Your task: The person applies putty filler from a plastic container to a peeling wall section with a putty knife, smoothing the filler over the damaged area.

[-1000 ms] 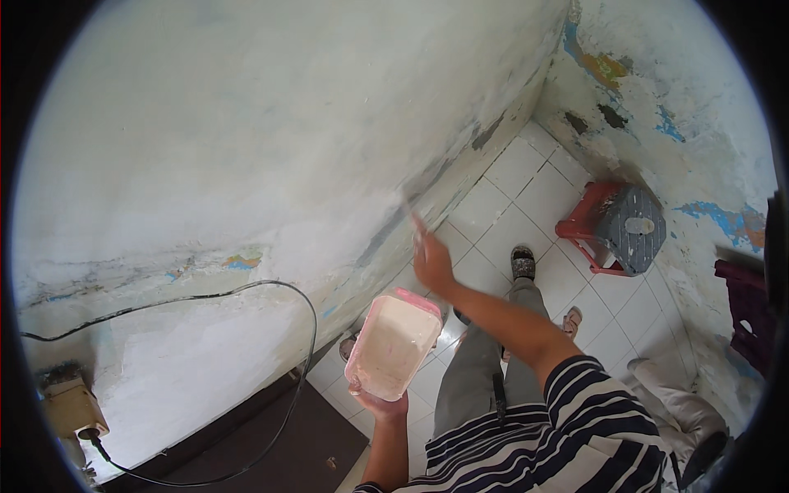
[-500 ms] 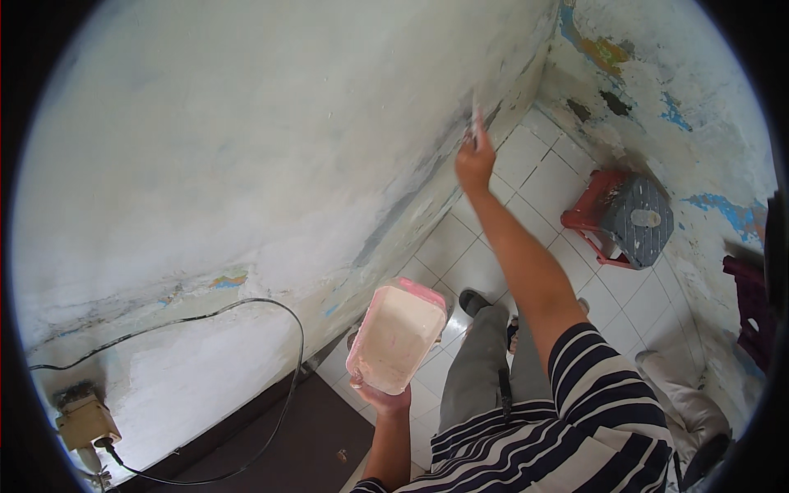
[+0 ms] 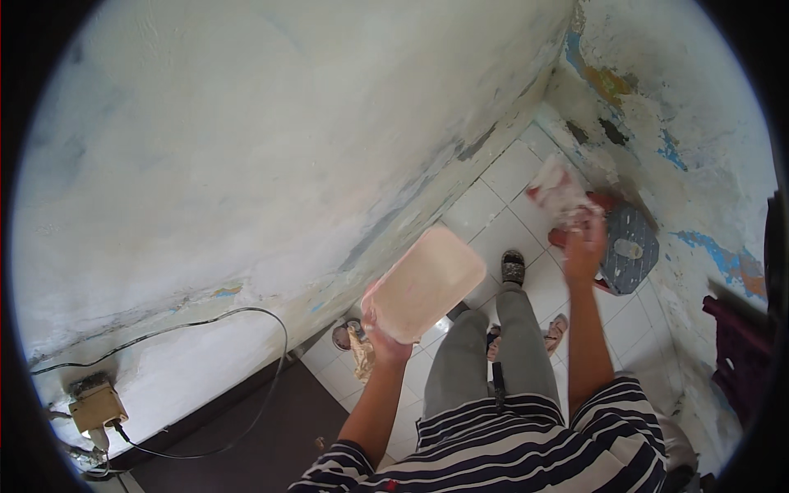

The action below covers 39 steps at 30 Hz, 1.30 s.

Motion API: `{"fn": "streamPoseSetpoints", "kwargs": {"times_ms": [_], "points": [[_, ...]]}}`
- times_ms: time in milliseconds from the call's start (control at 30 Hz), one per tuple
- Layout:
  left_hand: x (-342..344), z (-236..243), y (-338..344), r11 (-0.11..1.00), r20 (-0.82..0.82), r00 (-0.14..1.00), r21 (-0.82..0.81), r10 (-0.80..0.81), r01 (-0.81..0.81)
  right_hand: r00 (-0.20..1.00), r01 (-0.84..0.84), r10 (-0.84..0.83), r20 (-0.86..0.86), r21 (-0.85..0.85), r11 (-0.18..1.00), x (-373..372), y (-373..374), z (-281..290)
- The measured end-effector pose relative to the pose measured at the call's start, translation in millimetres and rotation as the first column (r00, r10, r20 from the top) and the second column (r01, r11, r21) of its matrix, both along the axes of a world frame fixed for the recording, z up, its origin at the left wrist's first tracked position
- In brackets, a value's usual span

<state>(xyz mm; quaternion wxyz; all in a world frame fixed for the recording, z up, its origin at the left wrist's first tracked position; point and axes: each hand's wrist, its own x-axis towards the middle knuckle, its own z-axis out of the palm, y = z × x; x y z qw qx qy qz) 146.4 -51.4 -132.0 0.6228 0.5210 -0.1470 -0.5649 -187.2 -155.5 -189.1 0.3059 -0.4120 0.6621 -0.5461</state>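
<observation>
My left hand (image 3: 385, 335) grips the near left end of a pink rectangular tub (image 3: 388, 277), which is tilted so its inside shows. Pale putty (image 3: 427, 283) coats the tub's inside. Out to the right, my right hand (image 3: 584, 251) is closed around a flat scraper (image 3: 560, 195), blurred by motion and smeared with whitish putty over red patches. The scraper is away from the walls, above the floor tiles and beside the stool. How the right fingers wrap its grip is partly smeared.
A patchy white wall (image 3: 222, 172) fills the left; another with flaking blue paint (image 3: 723, 255) stands right. A red stool with a grey top (image 3: 631, 251) is on the tiled floor (image 3: 501, 238). A black cable (image 3: 275, 394) runs from a socket box (image 3: 99, 408) over a dark brown surface (image 3: 238, 452).
My right hand has drawn the scraper off the left wall and swung it right, toward the stool. The tub has moved up and right, turning clockwise. One foot has stepped forward.
</observation>
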Motion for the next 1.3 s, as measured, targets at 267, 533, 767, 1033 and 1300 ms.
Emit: {"fn": "streamPoseSetpoints", "kwargs": {"times_ms": [267, 533, 767, 1033, 1300], "points": [[-104.2, -2.3, -91.6, 0.989, -0.102, 0.987, -0.096, -0.124, 0.114, 0.611, -0.702, 0.613, -0.501, 0.016, 0.712, -60.5, -53.2, 194.9], [-135.2, -15.0, -123.0, 0.958, -0.087, 0.96, -0.13, -0.267, 0.255, 0.137, -0.84, 0.706, -0.694, 0.296, 0.454, -25.3, -87.3, 209.7], [-133.7, -16.7, -145.1, 0.958, -0.129, 0.958, -0.169, -0.255, 0.232, -0.037, -0.813, 0.759, -0.65, 0.461, 0.355, -2.2, -109.9, 169.5], [-121.3, -23.3, -163.9, 0.933, -0.09, 0.94, -0.188, -0.328, 0.307, -0.049, -0.815, 0.724, -0.688, 0.446, 0.37, 8.1, -124.2, 151.6], [-119.1, -51.4, -164.9, 0.943, -0.113, 0.942, -0.153, -0.315, 0.296, -0.058, -0.813, 0.823, -0.565, 0.505, 0.29, 11.1, -132.2, 140.2]]}}
